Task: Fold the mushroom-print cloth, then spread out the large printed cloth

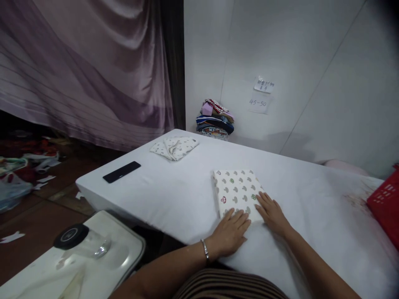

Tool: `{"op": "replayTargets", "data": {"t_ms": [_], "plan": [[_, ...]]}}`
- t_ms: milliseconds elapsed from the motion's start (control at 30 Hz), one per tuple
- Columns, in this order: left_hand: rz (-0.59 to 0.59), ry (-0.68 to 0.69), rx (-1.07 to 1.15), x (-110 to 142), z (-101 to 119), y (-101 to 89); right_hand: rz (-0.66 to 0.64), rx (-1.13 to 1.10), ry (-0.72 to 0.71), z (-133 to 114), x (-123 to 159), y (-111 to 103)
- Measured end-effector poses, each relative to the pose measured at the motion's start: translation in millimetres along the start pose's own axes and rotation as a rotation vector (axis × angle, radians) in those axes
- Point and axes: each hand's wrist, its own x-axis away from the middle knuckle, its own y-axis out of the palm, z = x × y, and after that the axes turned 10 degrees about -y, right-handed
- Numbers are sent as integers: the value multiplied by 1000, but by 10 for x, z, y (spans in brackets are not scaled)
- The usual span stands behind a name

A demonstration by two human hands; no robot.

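Observation:
A folded white cloth with a small mushroom print [236,189] lies flat on the white table [174,195] in front of me. My left hand [231,232] rests palm down with fingers stretched over the cloth's near edge; a thin bracelet circles its wrist. My right hand [272,212] lies flat, fingers spread, on the cloth's near right corner. Neither hand grips anything.
A second folded printed cloth [175,147] lies at the far left of the table, with a black phone [121,172] near the left edge. A stack of folded fabrics [215,118] stands against the wall. A red basket [386,203] sits at right. A glass jar with black lid [81,243] lies on a low tray at left.

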Motion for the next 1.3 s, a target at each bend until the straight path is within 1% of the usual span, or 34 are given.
{"op": "replayTargets", "data": {"t_ms": [67,167,233,267,300,367,433,500,567,667,767,933,1133,1300], "plan": [[-12,3,35,94,-8,-9,28,63,-36,-78,35,-25],[2,-33,121,185,-64,-45,51,112,-189,-199,107,-9],[48,-101,186,184,-155,-74,41,114,-266,-256,148,20],[89,-153,222,161,-218,-87,38,114,-281,-275,162,32],[140,-221,264,123,-290,-96,37,114,-284,-291,172,39],[254,-397,376,10,-447,-108,38,111,-273,-320,184,42],[315,-593,527,-134,-598,-114,53,110,-264,-364,195,38],[288,-786,689,-282,-723,-122,75,116,-289,-427,217,41],[225,-934,831,-414,-817,-133,95,125,-343,-493,249,55],[163,-1069,914,-563,-907,-151,110,137,-399,-554,293,74],[115,-1117,850,-657,-961,-156,111,157,-406,-565,312,77],[92,-1110,715,-714,-1010,-115,113,170,-400,-572,310,67],[104,-1119,677,-722,-1037,-79,115,159,-391,-584,315,65],[59,-1168,757,-801,-1086,-118,118,165,-393,-576,315,79]]}}
